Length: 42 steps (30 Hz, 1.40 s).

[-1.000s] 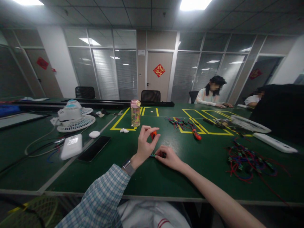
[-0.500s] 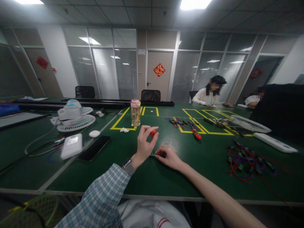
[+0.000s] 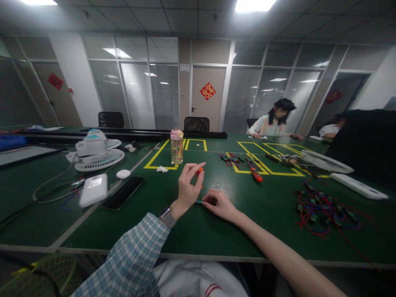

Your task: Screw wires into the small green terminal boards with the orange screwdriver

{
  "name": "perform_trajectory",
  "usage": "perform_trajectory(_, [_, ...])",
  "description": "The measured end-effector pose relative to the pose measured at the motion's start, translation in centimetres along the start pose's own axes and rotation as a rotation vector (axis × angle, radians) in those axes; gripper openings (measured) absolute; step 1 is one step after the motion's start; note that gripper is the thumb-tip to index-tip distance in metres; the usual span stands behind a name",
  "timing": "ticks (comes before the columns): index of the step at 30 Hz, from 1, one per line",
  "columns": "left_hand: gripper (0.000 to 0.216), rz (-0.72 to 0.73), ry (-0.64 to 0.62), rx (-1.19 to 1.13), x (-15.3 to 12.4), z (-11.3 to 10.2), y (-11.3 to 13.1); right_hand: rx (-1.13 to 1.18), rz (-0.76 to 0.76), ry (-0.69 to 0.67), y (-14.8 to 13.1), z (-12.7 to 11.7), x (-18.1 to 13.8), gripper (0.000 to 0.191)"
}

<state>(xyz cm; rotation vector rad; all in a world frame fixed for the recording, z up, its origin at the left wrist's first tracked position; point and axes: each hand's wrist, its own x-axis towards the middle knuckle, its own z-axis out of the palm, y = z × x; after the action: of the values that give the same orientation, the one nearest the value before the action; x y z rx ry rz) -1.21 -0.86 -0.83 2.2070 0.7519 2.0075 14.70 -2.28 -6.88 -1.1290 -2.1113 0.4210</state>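
My left hand (image 3: pixel 188 187) is raised a little above the green table (image 3: pixel 198 231), fingers pinched on the orange handle of a small screwdriver (image 3: pixel 199 172) that points down. My right hand (image 3: pixel 220 205) rests on the table just right of it, fingers closed on a small dark connector piece (image 3: pixel 206 201) with green and red bits. The screwdriver's tip comes down at that piece. The two hands almost touch.
A pink-capped bottle (image 3: pixel 176 147) stands behind the hands. To the left lie a black phone (image 3: pixel 123 193), a white power bank (image 3: pixel 93 189), a fan (image 3: pixel 98 151) and cables. A tangle of wires (image 3: pixel 324 208) lies right; a red screwdriver (image 3: pixel 255 174) further back. Two people sit at the far right.
My left hand has turned slightly on the screwdriver handle, fingers shifting left. My right hand stays on the small piece.
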Motion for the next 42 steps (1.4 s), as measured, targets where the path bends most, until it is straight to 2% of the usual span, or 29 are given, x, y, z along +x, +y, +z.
perform_trajectory(5, [0.018, 0.005, 0.041, 0.040, -0.11, 0.18, -0.13, -0.005, 0.002, -0.005, 0.03, 0.03, 0.00, 0.005])
perform_trajectory(14, [0.033, -0.044, -0.047, -0.037, -0.16, -0.20, -0.01, 0.007, -0.038, 0.005, 0.36, 0.17, 0.00, 0.005])
perform_trajectory(23, [0.021, 0.003, 0.030, 0.057, 0.00, 0.08, 0.22, 0.023, -0.012, 0.005, -0.01, 0.04, 0.05, 0.006])
perform_trajectory(30, [0.033, -0.048, -0.026, -0.005, -0.14, -0.17, 0.10, 0.014, -0.005, -0.001, -0.13, -0.07, 0.06, 0.006])
perform_trajectory(39, [0.021, -0.027, 0.047, 0.084, -0.03, 0.05, 0.24, 0.009, -0.006, -0.002, -0.18, -0.02, 0.05, 0.007])
perform_trajectory(42, [0.026, -0.034, 0.028, 0.051, -0.11, 0.00, 0.12, 0.013, -0.004, -0.003, -0.07, 0.04, 0.05, 0.006])
